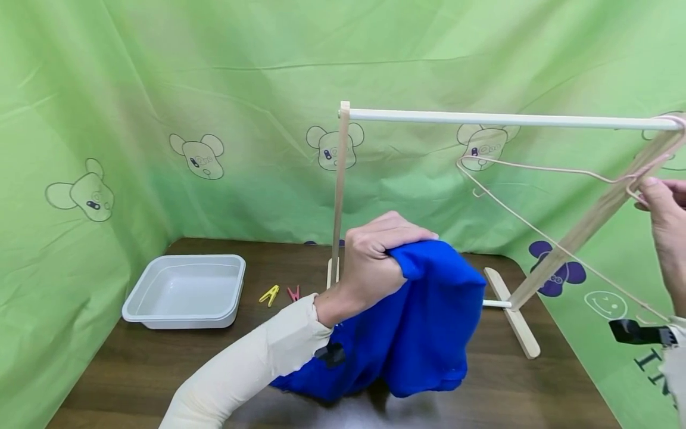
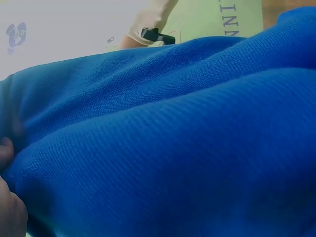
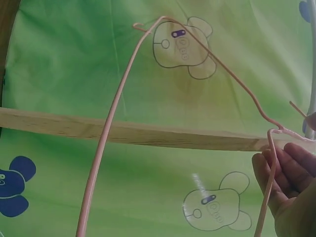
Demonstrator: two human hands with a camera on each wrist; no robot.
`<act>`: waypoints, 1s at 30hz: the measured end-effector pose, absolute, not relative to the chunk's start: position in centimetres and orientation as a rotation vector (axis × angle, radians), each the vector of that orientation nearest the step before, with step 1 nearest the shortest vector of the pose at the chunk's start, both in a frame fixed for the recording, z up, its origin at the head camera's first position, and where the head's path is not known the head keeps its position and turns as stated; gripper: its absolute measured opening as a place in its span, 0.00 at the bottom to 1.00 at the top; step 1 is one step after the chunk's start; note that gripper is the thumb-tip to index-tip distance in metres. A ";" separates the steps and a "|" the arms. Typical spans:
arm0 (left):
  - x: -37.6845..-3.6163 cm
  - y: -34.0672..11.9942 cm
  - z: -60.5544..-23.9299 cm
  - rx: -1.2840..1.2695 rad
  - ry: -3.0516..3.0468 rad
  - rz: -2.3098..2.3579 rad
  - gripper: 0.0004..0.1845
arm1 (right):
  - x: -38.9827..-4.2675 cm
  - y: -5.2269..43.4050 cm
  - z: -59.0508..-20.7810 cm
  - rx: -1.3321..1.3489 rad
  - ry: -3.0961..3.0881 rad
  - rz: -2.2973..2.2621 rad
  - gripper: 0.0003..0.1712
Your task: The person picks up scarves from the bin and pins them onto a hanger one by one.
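We hold the blue garment point(image 1: 423, 322) bunched in our left hand point(image 1: 375, 262), fingers curled tight over its top edge; it hangs above the front of the wooden table point(image 1: 134, 363), its lower folds touching or nearly touching the surface. Our right hand point(image 1: 664, 220) pinches the pink wire hanger point(image 1: 536, 167) at its neck, just below the white rail point(image 1: 509, 119) of the wooden drying rack point(image 1: 340, 190), with the hanger's shoulders pointing left toward the garment.

To do this step well, in our judgement, we keep the hanger level and steady, lift the garment until its opening faces the near hanger arm, and feed that arm in without letting the cloth slip from the grip. The slanted rack leg point(image 1: 584, 226) stands close to the hanger and could snag the wire.

The right wrist view shows what the head view cannot: the fingers point(image 3: 291, 173) curl loosely beside the neck of the hanger point(image 3: 113, 128), and the rack's wooden bar point(image 3: 123, 131) crosses behind it. The left wrist view shows almost only blue knit cloth point(image 2: 173, 148).

Farther left on the table lie a white tray point(image 1: 184, 292) and two clothespins, yellow point(image 1: 270, 294) and red point(image 1: 293, 293).
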State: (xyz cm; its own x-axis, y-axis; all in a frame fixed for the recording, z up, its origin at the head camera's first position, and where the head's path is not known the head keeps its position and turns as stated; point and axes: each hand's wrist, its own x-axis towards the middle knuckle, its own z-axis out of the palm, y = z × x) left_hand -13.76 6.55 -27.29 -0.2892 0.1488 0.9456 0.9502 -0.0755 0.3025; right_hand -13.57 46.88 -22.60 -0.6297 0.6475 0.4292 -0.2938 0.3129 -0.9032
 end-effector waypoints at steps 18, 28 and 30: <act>-13.3 7.9 -26.9 -1.208 -1.480 -1.459 0.10 | -13.1 45.7 -22.2 -0.396 -1.952 1.258 0.09; -13.2 7.9 -27.4 -1.212 -1.488 -1.447 0.11 | -12.8 45.6 -21.7 -0.184 -2.107 1.324 0.13; -13.2 7.9 -27.5 -1.209 -1.489 -1.442 0.10 | -12.9 45.6 -21.6 -0.178 -2.151 1.312 0.12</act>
